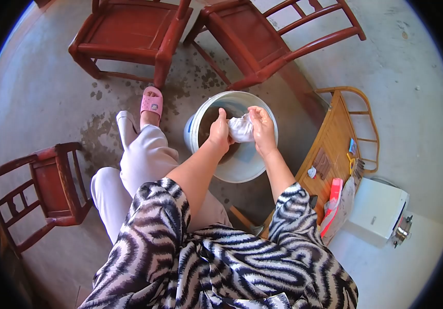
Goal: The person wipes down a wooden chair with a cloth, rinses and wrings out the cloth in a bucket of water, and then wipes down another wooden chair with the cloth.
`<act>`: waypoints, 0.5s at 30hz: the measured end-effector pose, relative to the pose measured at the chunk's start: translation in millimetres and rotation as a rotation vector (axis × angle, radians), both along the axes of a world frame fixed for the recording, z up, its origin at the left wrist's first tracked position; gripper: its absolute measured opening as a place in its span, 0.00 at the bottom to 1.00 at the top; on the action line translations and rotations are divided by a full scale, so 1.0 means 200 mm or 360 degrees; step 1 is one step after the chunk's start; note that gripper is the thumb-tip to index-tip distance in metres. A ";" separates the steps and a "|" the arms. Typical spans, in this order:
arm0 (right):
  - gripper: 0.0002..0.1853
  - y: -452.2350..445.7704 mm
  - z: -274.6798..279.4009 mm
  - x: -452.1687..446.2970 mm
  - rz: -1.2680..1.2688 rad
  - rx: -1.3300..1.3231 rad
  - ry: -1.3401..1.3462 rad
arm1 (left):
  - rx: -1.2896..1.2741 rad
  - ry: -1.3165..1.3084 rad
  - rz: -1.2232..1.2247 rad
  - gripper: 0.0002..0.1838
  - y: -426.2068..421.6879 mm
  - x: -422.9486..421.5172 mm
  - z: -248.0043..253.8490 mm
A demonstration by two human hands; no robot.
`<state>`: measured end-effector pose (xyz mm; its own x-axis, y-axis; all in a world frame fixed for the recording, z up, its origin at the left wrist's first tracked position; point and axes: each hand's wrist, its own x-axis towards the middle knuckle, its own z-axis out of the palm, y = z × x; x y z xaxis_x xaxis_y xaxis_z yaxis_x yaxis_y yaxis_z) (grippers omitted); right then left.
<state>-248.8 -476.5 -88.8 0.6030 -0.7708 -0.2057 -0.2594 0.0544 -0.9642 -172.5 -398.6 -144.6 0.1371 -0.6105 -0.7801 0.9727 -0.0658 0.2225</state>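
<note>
A bunched-up white cloth point(241, 129) is held between my two hands, above the mouth of a white bucket point(247, 174). On its left side my left hand point(221, 131) grips the cloth, thumb pointing up. My right hand point(262, 129) closes on the cloth from the right, fingers bent over its edge. Dark water appears to lie inside the bucket, partly hidden by my hands and forearms. What the cloth is exactly I cannot make out, since it is crumpled.
Red wooden chairs point(128, 31), point(247, 41) stand beyond the bucket, another chair point(51, 188) at left. Wet patches mark the concrete floor point(97, 139). To the right is a wooden bench point(329, 139) with small items, beside a white box-shaped appliance point(376, 211).
</note>
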 end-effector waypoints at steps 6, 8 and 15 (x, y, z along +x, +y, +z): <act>0.10 0.25 0.16 0.07 0.0814 -0.0991 0.0184 | -0.0154 0.0048 0.0474 0.26 -0.04 -0.05 -0.19; 0.12 0.20 0.07 0.11 0.0681 -0.1264 0.0399 | -0.0141 0.0037 0.0545 0.23 -0.07 -0.06 -0.19; 0.16 0.16 0.02 0.14 0.0519 -0.1445 0.0860 | 0.0072 -0.0246 0.0245 0.21 0.00 0.02 0.03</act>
